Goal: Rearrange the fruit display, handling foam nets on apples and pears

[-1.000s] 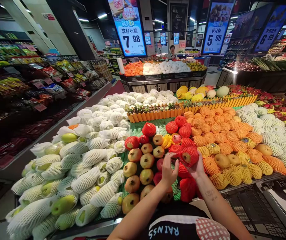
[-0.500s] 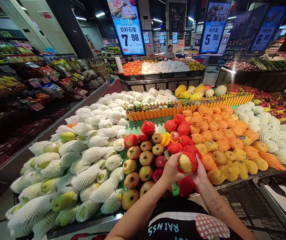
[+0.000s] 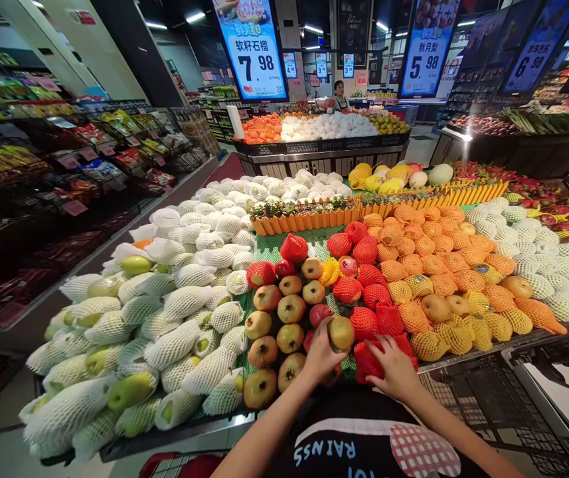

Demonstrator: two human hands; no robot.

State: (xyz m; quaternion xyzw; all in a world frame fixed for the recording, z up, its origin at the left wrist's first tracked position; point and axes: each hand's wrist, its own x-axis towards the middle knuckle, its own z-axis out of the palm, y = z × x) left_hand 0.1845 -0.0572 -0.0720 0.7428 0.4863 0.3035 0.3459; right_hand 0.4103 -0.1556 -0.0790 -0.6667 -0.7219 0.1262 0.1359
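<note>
In my left hand (image 3: 323,352) is a bare yellow-green pomegranate (image 3: 341,332), its fingers curled round the left side of the fruit. My right hand (image 3: 394,367) is over the red foam nets (image 3: 368,362) at the front of the display, with fingers spread; the palm side is hidden, and it seems to touch the nets. Left of my hands, unwrapped pomegranates (image 3: 290,337) stand in rows with their crowns up. Behind my hands, more pomegranates sit in red foam nets (image 3: 364,322).
White-netted mangoes (image 3: 184,302) fill the left of the stand. Orange- and yellow-netted pears (image 3: 436,308) lie to the right. A low orange planter fence (image 3: 309,222) runs behind. A shopping cart (image 3: 488,398) stands at lower right, and a person (image 3: 340,99) is far back.
The pomegranate has come out of its red net and moved left and down in my left hand. My right hand has left the fruit and lowered onto the red nets.
</note>
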